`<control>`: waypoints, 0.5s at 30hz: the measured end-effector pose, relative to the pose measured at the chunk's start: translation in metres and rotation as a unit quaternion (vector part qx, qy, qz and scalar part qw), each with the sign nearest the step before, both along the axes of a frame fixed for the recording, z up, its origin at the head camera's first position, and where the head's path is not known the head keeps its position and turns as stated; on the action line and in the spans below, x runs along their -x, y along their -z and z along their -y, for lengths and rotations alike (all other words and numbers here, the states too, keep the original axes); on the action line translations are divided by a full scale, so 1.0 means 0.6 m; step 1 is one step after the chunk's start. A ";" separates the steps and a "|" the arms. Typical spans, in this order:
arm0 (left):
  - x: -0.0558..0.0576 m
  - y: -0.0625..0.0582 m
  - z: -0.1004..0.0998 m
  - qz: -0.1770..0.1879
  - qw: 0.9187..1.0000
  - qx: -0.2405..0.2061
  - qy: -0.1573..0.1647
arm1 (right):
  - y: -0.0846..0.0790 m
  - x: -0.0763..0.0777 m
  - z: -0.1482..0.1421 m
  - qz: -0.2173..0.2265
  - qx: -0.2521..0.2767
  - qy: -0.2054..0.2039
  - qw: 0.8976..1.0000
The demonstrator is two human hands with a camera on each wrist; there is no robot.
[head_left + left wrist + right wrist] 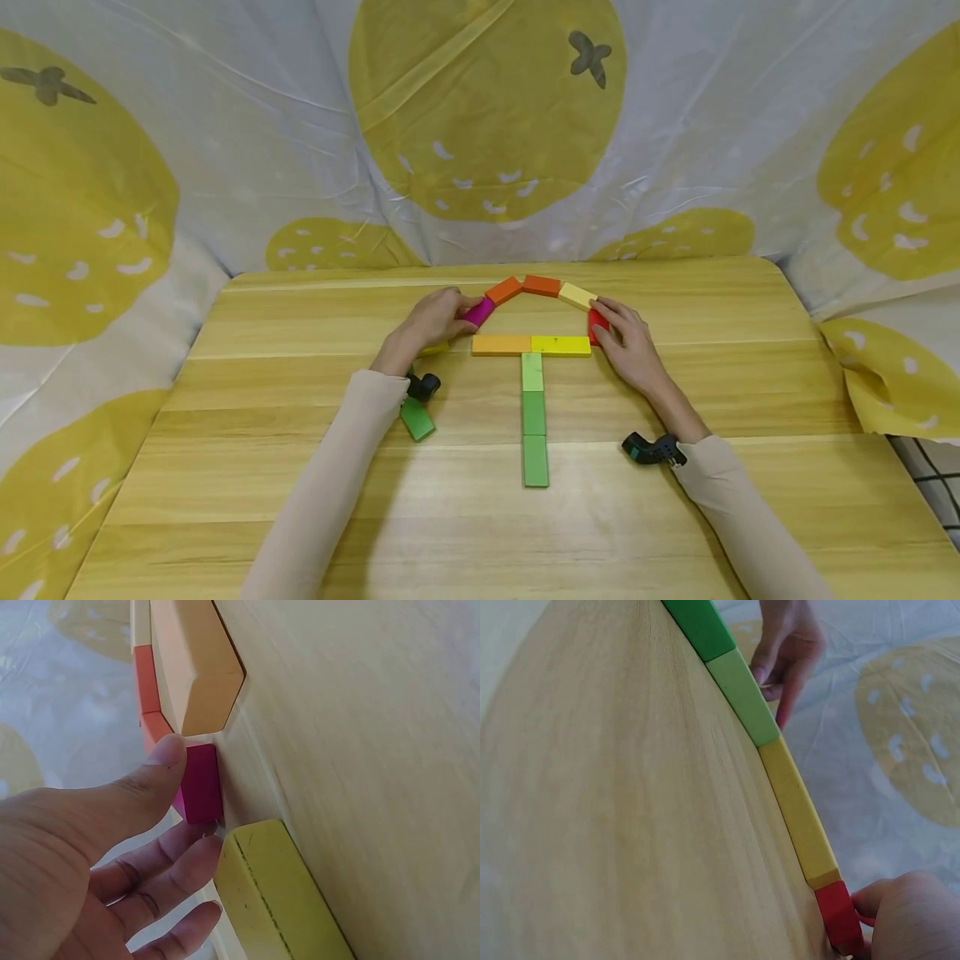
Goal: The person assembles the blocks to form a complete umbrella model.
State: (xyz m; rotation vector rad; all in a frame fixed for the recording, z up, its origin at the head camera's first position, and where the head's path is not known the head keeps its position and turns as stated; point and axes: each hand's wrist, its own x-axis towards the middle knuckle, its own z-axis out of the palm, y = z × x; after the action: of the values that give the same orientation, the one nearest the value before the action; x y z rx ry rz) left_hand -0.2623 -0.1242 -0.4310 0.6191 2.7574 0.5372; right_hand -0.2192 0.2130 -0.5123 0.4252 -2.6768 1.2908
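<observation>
My left hand [432,321] pinches a magenta block [480,312] between thumb and fingers, at the left end of an arch of blocks. The left wrist view shows the thumb on one side of this magenta block [202,784]. At the arch's right end, my right hand [628,346] grips a red block [597,325]. Two orange blocks [542,286] and a cream block [577,297] form the top of the arch. Below lies a row of a light orange block [501,345] and a yellow block [561,346]. Three green blocks [534,412] run down from its middle.
Another yellow block [259,877] lies close to my left fingers, mostly hidden in the head view. A loose green block [417,419] is beside my left wrist. The wooden table [600,533] meets a lemon-patterned cloth [300,150] at its back edge.
</observation>
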 end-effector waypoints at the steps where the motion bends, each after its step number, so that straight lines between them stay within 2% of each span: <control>1: 0.000 0.000 0.000 0.000 1.000 0.001 -0.002 | 0.000 0.000 0.000 0.000 0.000 -0.001 1.000; 15: -0.001 0.003 -0.002 -0.008 1.000 0.005 -0.010 | -0.001 0.001 0.001 0.005 -0.008 -0.001 1.000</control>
State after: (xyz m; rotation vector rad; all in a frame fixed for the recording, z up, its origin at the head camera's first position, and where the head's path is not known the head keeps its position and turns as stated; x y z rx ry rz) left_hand -0.2619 -0.1232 -0.4327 0.5974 2.7828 0.5252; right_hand -0.2200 0.2126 -0.5117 0.4260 -2.6977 1.2751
